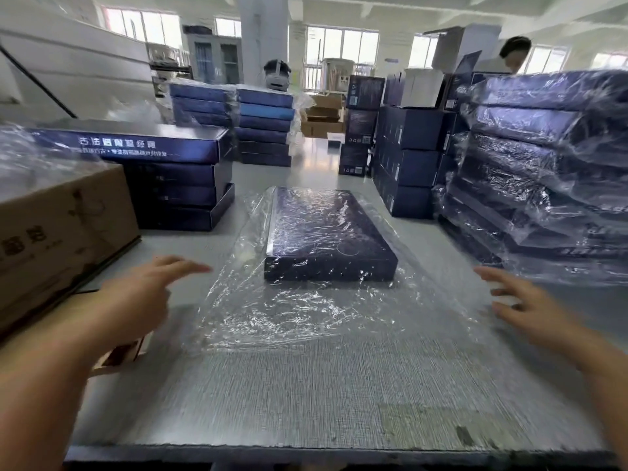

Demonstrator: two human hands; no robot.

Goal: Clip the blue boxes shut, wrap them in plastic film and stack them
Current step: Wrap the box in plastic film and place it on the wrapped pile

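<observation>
Blue box (326, 229): flat on table (306, 385), sheathed in plastic film (289, 311), loose tail trailing nearside, presumably awaiting tuck. Left hand (142, 294), right hand (530, 307): flanking box, fingers spread, holding nothing. Wrapped stack (543, 171): right of box.

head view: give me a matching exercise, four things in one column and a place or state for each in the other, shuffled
Things
1. middle box
2. cardboard box
3. right stack
4. left hand

Places or states
a. wrapped, piled high at the right of the table
b. brown, at the left edge
c. lies flat, loose film spread round it
d. open, fingers straight, holding nothing

Pairs: 1-c, 2-b, 3-a, 4-d
</observation>
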